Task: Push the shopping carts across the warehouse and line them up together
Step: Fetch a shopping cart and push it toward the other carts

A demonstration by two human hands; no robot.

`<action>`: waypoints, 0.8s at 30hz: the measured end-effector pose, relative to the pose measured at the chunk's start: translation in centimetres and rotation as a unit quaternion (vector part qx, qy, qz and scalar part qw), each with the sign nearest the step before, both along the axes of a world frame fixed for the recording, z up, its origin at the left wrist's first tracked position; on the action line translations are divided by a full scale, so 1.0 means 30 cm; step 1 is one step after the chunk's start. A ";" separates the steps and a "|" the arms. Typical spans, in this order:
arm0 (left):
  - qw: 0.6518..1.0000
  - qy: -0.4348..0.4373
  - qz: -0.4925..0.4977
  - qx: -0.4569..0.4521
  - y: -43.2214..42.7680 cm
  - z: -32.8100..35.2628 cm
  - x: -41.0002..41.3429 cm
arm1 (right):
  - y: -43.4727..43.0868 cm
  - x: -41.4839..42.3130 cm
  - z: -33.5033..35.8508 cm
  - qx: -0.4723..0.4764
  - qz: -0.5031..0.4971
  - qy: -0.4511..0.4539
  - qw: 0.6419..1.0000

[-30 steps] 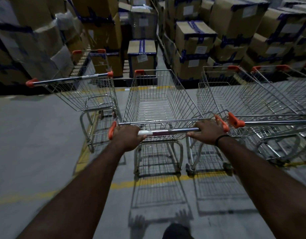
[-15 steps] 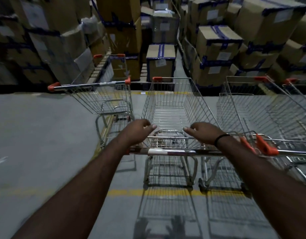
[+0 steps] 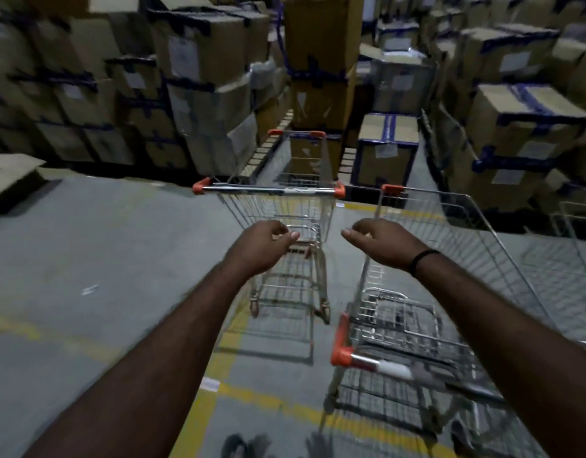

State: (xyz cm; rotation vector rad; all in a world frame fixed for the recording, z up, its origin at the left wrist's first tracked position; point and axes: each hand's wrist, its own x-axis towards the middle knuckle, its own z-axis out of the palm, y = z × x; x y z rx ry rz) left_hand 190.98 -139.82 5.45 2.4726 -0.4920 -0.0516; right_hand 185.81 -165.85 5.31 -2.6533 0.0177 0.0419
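Observation:
A wire shopping cart [image 3: 278, 206] with orange handle caps stands straight ahead, its handle bar [image 3: 268, 189] facing me. A second wire cart [image 3: 450, 292] stands beside it on the right, its handle [image 3: 384, 366] low under my right forearm. My left hand [image 3: 262, 246] and my right hand [image 3: 379, 242] hover in the air in front of the left cart, below its handle bar. Both hands hold nothing, fingers loosely curled and apart. A further cart's basket edge [image 3: 572, 226] shows at the far right.
Tall stacks of taped cardboard boxes [image 3: 202, 77] fill the back and the right side [image 3: 523, 127]. A narrow aisle [image 3: 305, 153] runs between stacks behind the left cart. Yellow lines [image 3: 219, 375] mark the grey concrete floor. My shoes [image 3: 238, 446] show at the bottom edge.
Both hands let go of the cart's handle and lifted off it. My view turned left, so the left cart now stands ahead and the pushed cart sits at the right.

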 end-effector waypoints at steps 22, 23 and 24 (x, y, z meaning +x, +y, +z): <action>0.996 -0.039 -0.031 0.076 0.389 -0.091 0.894 | 0.440 0.751 -0.055 -0.017 -0.057 -0.011 0.998; 0.995 -0.045 -0.027 0.090 0.378 -0.100 0.917 | 0.429 0.786 -0.070 -0.023 -0.061 -0.010 0.998; 0.993 -0.050 -0.024 0.104 0.367 -0.107 0.936 | 0.416 0.821 -0.089 -0.029 -0.066 -0.008 0.997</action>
